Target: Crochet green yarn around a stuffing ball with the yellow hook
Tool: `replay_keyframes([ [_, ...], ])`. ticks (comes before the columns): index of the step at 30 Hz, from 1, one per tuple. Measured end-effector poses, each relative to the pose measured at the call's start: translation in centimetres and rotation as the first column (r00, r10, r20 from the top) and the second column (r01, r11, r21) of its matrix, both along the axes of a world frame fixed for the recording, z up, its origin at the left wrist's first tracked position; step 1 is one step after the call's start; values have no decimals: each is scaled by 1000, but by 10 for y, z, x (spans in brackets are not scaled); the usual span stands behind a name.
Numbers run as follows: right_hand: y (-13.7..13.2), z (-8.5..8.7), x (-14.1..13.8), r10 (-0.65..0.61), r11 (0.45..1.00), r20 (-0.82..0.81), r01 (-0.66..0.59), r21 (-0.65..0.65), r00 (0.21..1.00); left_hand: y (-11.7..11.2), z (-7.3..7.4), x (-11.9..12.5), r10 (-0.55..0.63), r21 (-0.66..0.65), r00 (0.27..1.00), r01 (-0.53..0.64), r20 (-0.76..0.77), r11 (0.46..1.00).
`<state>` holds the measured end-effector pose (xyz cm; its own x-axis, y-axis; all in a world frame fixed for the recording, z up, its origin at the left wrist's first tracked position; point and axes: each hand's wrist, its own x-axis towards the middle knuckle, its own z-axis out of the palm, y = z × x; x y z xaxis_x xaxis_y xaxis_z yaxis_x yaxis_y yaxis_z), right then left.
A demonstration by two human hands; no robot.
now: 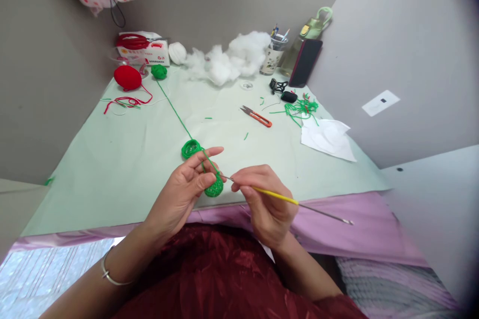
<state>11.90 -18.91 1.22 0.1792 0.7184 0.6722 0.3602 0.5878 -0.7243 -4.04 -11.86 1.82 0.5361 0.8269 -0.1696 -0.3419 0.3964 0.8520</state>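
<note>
Between the thumb and fingers of my left hand (190,182) is a small rounded green crochet piece (214,188). Green yarn (211,161) passes over that hand, whose index finger points out to the right. My right hand (264,202) grips a crochet hook (275,194) by its yellow handle. The hook's tip meets the top edge of the crochet piece; its other metal end sticks out to the lower right. Just beyond my left fingers lies a coil of green yarn (191,149). From there a strand runs back to a green yarn ball (159,72).
Orange-handled thread snips (256,116) lie mid-table. White stuffing (232,60) is heaped at the back, near a pen cup (272,60), a bottle (312,27) and a phone (306,63). Right are green yarn scraps (301,108) and white paper (327,139); left, a red yarn ball (127,78).
</note>
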Motion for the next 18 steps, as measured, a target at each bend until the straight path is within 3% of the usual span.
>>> replay_keyframes([
  [5, -4, 0, -1, -27, 1000, 124, 26, 12, 992, 0, 2, 0, 25, 24, 999, -24, -20, 999],
  [18, -4, 2, 0, -49, 999, 37, 48, 23, 998, -1, 0, -1, 25, 40, 998, -23, -50, 999],
])
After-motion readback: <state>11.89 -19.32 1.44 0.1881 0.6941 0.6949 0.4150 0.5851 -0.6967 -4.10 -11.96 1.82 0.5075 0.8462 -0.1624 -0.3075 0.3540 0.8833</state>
